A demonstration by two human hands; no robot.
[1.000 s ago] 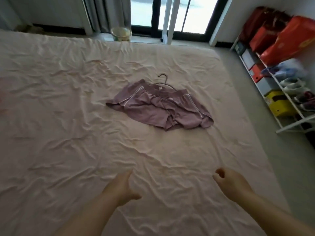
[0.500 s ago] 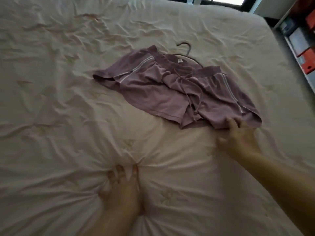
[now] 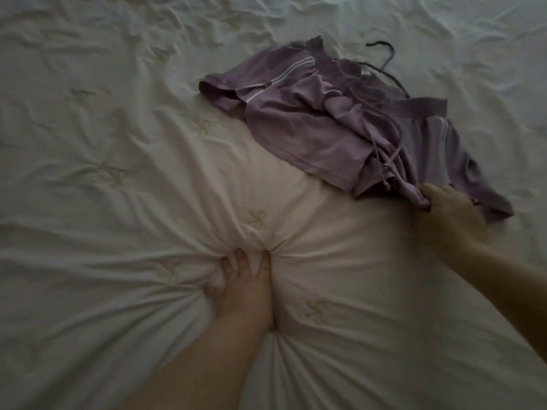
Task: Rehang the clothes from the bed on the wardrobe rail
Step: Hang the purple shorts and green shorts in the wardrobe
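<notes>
Right hand at centre right pinches hem of crumpled purple fabric shorts; dark wire hanger at waistband. Left hand, fingers spread, grip released, presses wrinkled white bed sheet.

Shorts: soft matt mauve cloth with smooth pale stripes and a corded drawstring. Hanger: thin, dark, matt. Bed sheet: creased matt cloth.

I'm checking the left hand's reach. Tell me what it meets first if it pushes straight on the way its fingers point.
Only bedsheet at first. The left hand points up the bed; the purple shorts lie further on, slightly right, so it might just catch their near hem.
</notes>
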